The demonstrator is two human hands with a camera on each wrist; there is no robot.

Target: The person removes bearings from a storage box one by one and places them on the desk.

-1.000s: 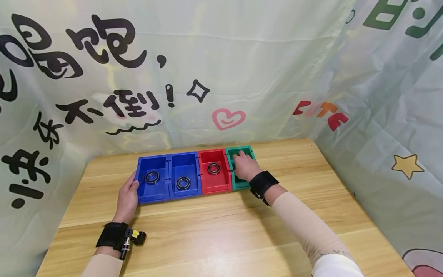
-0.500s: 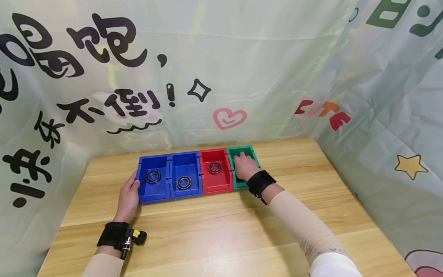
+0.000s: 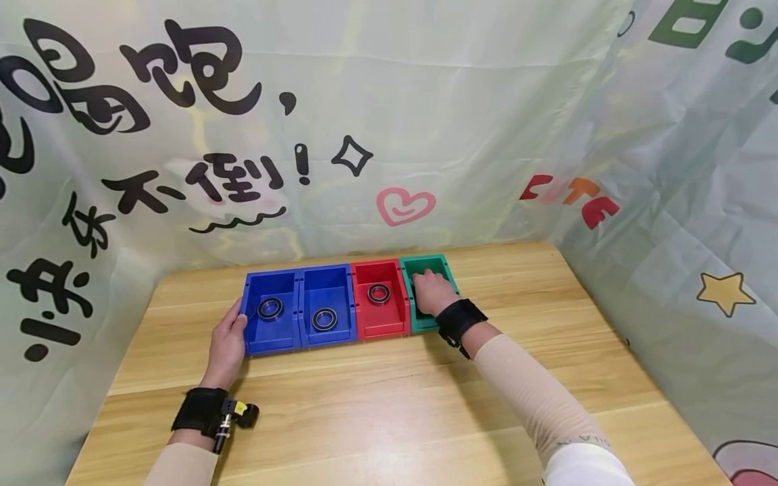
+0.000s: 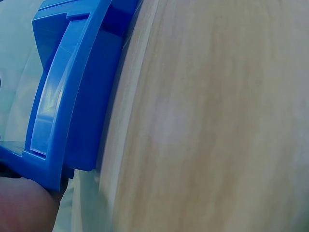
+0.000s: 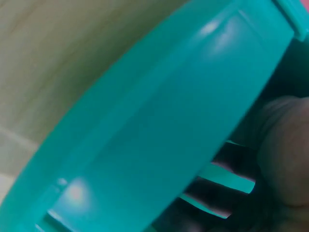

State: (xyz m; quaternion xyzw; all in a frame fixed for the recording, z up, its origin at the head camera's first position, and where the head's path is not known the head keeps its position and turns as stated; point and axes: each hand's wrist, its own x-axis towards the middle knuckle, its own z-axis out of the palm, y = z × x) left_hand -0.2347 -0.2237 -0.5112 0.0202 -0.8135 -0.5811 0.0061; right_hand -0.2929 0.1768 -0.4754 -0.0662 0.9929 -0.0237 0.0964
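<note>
In the head view, the left hand (image 3: pixel 226 344) grips the outer side of a blue rectangular open-topped plastic bin (image 3: pixel 267 279), thumb against its side wall, at the left end of a row of four bins standing wall to wall. Just inside from that hand, a black-and-silver ring-shaped bearing (image 3: pixel 270 318) lies flat on this bin's floor; a second blue plastic bin (image 3: pixel 325 280) comes next, with another ring bearing (image 3: pixel 325 329) near its front wall. Closer to the right hand (image 3: pixel 433 293), directly to its left, a red plastic bin (image 3: pixel 379 325) carries a third ring bearing (image 3: pixel 379 303). The right hand reaches down inside a green plastic bin (image 3: pixel 428 261); whether its fingers grasp anything there cannot be told. Bare wood-grain table (image 3: pixel 389 405) spreads in front of both hands and well out to the right hand's right; beyond them the back edge runs close behind the row, against a printed pale cloth (image 3: pixel 462 121). In the left wrist view, that thumb presses the blue bin's rim corner, bare table alongside. In the right wrist view, the green wall stands beside the fingers, which bend down within, their tips hidden.
</note>
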